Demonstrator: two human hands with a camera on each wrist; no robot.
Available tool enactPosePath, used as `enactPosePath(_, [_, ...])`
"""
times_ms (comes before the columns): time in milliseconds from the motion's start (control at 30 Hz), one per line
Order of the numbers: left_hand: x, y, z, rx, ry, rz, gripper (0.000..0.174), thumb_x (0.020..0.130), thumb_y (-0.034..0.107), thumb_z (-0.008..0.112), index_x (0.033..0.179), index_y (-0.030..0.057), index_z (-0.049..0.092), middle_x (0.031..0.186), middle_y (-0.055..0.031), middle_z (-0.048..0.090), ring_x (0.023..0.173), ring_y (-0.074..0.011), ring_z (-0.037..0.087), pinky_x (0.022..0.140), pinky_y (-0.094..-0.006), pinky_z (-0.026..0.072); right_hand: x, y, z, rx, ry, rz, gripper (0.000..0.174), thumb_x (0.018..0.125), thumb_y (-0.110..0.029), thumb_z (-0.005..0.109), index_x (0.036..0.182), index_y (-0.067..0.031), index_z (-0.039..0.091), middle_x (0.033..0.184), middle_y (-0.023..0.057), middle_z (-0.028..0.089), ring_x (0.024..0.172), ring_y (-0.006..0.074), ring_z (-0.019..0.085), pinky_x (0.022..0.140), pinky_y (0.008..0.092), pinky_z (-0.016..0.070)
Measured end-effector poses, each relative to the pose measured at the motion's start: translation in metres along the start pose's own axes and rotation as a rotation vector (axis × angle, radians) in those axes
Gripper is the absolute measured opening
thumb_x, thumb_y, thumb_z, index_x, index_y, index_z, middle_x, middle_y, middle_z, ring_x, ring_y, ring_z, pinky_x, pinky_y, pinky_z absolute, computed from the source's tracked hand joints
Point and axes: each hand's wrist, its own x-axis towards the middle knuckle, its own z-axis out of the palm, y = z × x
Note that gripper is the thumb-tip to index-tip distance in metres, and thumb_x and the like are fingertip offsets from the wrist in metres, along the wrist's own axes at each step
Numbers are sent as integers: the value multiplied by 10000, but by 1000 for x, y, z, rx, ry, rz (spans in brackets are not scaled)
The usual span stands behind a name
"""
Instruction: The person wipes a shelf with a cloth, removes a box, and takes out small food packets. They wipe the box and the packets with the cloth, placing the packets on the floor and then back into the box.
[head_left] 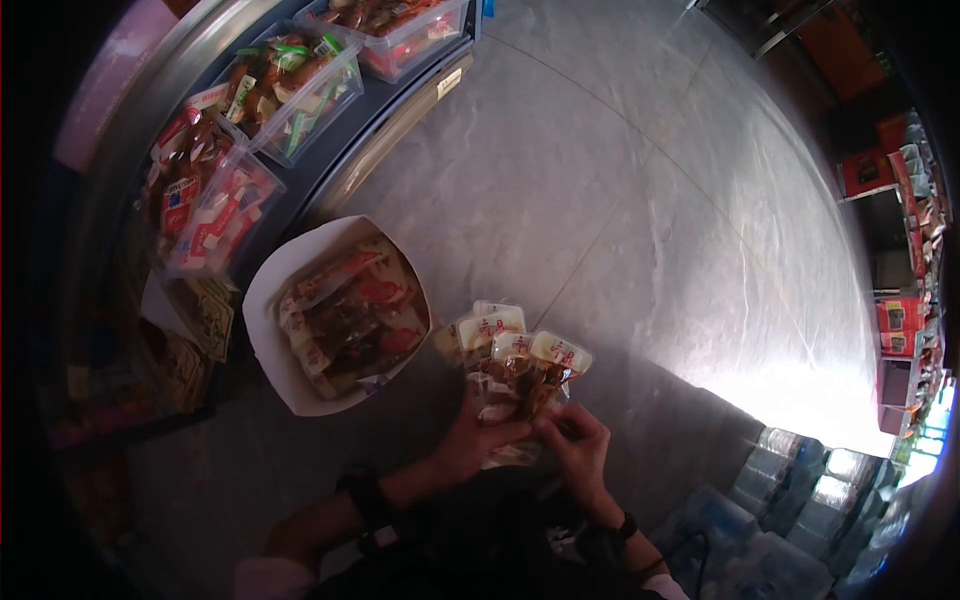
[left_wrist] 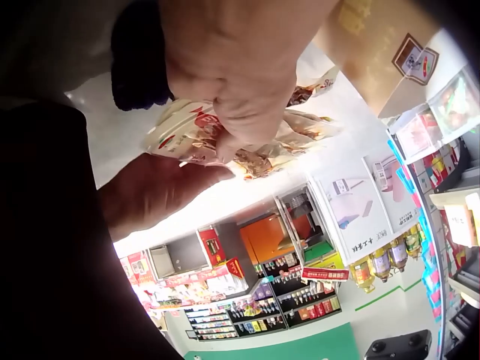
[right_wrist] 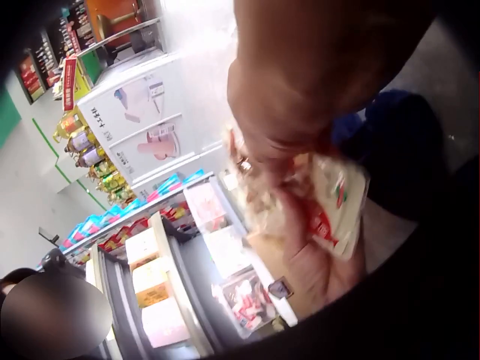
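In the head view, my left hand point(head_left: 468, 440) grips a fanned bunch of snack packets point(head_left: 515, 350) from below. They are clear sachets with brown food inside and white ends printed in red. My right hand point(head_left: 580, 448) pinches the near right edge of the bunch, thumb against fingers, close beside the left fingertips. In the left wrist view, the left hand point(left_wrist: 240, 67) covers part of the packets point(left_wrist: 184, 135). From the right wrist, a packet's white end point(right_wrist: 341, 202) shows below the right hand point(right_wrist: 300, 97). To the left stands an open white carton point(head_left: 265, 340) with similar packets inside.
Clear plastic bins point(head_left: 310, 110) full of wrapped snacks line a shelf at upper left. Grey tile floor point(head_left: 600, 180) stretches ahead. Shrink-wrapped bottles point(head_left: 790, 480) stand at lower right, and stocked shelves point(head_left: 900, 250) run along the right. Another person point(right_wrist: 56, 315) appears in the right wrist view.
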Motion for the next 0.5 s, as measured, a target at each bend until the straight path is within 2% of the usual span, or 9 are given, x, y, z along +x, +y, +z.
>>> enactPosePath(67, [-2,8,13,-55,-18,81,658,777,-36,618,1303,93,244,1176,-107,479,1062,-196,523,868,-342,482,7,11,-7,69,15,-85,123,818,-76,635,885,19,595,800,40,620,772,85,580,729,224,464])
enactPosePath(133, [-3,11,17,-111,-35,161,687,753,-69,629,1300,85,242,1166,-109,487,1054,-202,530,867,-341,485,19,25,-21,325,232,2,187,823,-132,637,943,3,587,877,28,597,861,78,549,741,222,452])
enactPosePath(167, [-3,10,16,-70,-44,172,623,765,-77,600,1287,63,291,1160,-121,509,1049,-219,542,879,-359,478,21,32,-26,37,214,-25,206,841,-140,603,995,-5,575,890,45,614,865,130,571,768,273,460])
enactPosePath(200, [-4,10,16,-30,-53,183,563,777,-85,572,1275,41,339,1155,-133,530,1045,-237,554,892,-376,472,24,45,-30,39,221,-21,206,841,-140,603,995,-5,575,890,45,614,865,130,571,768,273,460])
enactPosePath(267, [-5,14,16,-38,-102,147,583,761,-97,581,1275,37,340,1151,-134,534,1045,-237,555,896,-373,469,26,66,-32,-778,-113,-585,136,807,-29,571,940,-2,568,903,89,608,762,207,603,724,297,493])
enactPosePath(300, [-6,17,17,-49,-146,115,602,745,-109,591,1275,32,341,1148,-134,539,1045,-237,555,899,-370,466,20,71,-26,-503,-326,-417,280,818,-79,559,1095,-43,543,1070,115,571,938,253,580,833,330,469])
enactPosePath(400, [-10,25,18,-12,-199,77,637,700,-105,644,1259,15,363,1137,-125,547,1033,-229,561,899,-366,465,27,71,8,-419,-567,-278,396,850,-157,536,1230,-80,459,1231,116,477,1119,252,482,977,347,378])
enactPosePath(467, [-12,32,22,57,-175,99,627,684,-98,664,1238,9,390,1125,-116,556,1029,-220,563,896,-360,465,30,85,24,761,-640,314,441,867,-243,519,1264,-84,409,1317,114,388,1183,249,413,1025,348,311])
enactPosePath(500, [-13,33,24,124,-155,122,616,669,-92,684,1217,4,417,1113,-108,564,1024,-210,564,893,-354,466,30,85,24,764,-638,316,441,867,-243,519,1264,-84,409,1317,114,388,1183,249,413,1025,348,311])
